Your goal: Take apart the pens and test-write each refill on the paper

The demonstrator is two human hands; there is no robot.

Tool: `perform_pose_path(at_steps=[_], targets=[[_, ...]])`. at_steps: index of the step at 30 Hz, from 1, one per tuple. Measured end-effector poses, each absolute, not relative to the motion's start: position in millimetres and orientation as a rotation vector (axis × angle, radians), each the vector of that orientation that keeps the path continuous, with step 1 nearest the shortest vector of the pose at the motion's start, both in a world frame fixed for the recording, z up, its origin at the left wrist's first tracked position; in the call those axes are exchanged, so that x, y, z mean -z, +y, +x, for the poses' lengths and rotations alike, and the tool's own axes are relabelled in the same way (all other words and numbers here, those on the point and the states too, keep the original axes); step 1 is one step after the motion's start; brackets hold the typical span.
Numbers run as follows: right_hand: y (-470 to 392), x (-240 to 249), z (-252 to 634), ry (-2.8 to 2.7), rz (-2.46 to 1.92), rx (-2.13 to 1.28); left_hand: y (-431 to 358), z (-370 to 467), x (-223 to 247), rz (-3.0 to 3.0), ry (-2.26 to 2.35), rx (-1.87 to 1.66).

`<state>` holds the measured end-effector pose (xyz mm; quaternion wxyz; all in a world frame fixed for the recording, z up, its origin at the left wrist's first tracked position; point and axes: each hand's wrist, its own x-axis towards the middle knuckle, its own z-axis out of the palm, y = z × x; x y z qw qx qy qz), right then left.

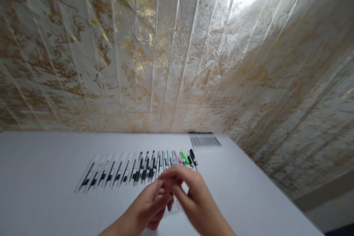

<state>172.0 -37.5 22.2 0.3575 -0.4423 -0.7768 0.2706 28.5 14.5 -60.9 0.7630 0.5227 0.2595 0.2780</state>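
The row of pens (141, 167) is lying across the white table (41, 177), just beyond the hands, with its right portion partly disappearing behind the fingers. The left hand (149, 204) and the right hand (198, 197) are coming together near the middle, fingertips meeting; whether they are pinching anything small is impossible to tell, as the fingers are hiding it and the view is blurring. For fine fingertip work like this, the left hand would best be cupping and steadying from below while the right thumb and forefinger are pressing lightly, since slim, smooth barrels are probably rolling easily under uneven pressure. Raising both hands slightly above the row would be sparing its even spacing. At the left, the slender pieces are showing clear, glassy bodies with dark cores and black parts; toward the right, pastel barrels are leading to a glossy bright green pen (184, 157) and a black cap (192, 153). Below the fingers, a pale, finely lined patch (173, 212) is peeking out. Farther off, thin dark-ended rods (206, 141) are sitting in a tight rank near the far edge, where creased, shiny sheeting (166, 44) is rising with gold patterning and reflecting a bright light.
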Motion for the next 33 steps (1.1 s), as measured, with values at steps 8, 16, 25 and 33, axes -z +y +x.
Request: perform_pose_path(at_steps=[8, 16, 25, 33], targets=[[0.1, -22.0, 205.7, -2.105, -1.289, -0.810, 11.7, 17.7, 51.8, 1.185, 0.628, -0.463], [-1.2, -18.6, 194.1, -2.139, -1.263, -0.863, 8.4, 13.7, 44.6, 1.250, 0.644, -0.377], [1.2, -29.3, 230.6, -2.058, -1.237, -0.814, 11.0, 2.6, 30.8, 1.325, 0.660, -0.189], [-1.1, -42.6, 287.6, -1.929, -1.421, -0.783, 21.2, -9.3, 25.9, 1.342, 0.707, -0.223]])
